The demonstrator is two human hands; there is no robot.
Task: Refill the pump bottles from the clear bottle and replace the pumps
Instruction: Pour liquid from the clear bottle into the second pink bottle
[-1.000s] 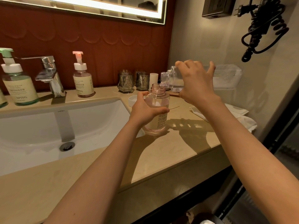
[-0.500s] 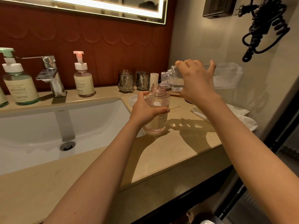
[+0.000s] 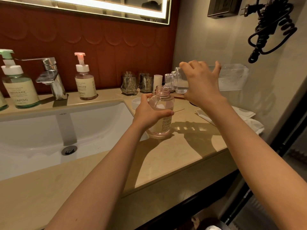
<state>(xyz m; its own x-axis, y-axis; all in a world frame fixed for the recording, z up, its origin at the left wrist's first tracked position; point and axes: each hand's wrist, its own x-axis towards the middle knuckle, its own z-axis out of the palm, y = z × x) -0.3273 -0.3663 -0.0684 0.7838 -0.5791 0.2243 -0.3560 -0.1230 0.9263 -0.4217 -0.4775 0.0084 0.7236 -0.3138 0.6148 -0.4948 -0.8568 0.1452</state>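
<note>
Pouring from the clear bottle (image 3: 232, 78) into the open pink bottle (image 3: 166, 125), just right of the sink (image 3: 41, 130). Grasping the pink bottle around its middle with the left hand (image 3: 149, 113), fingers and thumb curled round it, base down on the countertop (image 3: 174, 155), upright or nearly so. Gripping the clear bottle from above with the right hand (image 3: 201, 87), tipped almost flat, with the threaded mouth just above the pink neck and a little to its right, and a thin stream falling in.

To do this step well:

- Hold the tilt gentle, to get a thin stream landing inside the neck and not on the thread.
- Press the pink bottle down onto the countertop, to prevent any slide toward the sink edge.
- Watch the level through the pink wall; hard to read at present behind the hand and the label.
- Stop below the shoulder, to leave room for the pump tube.
- Bring the clear bottle upright slowly, to avoid a drip on the label.
- Then look for the pump; cannot tell its place from here.
- Leave alone the pink pump bottle (image 3: 85, 85) and the green pump bottle (image 3: 20, 90) at the far left, both with pumps on.
</note>
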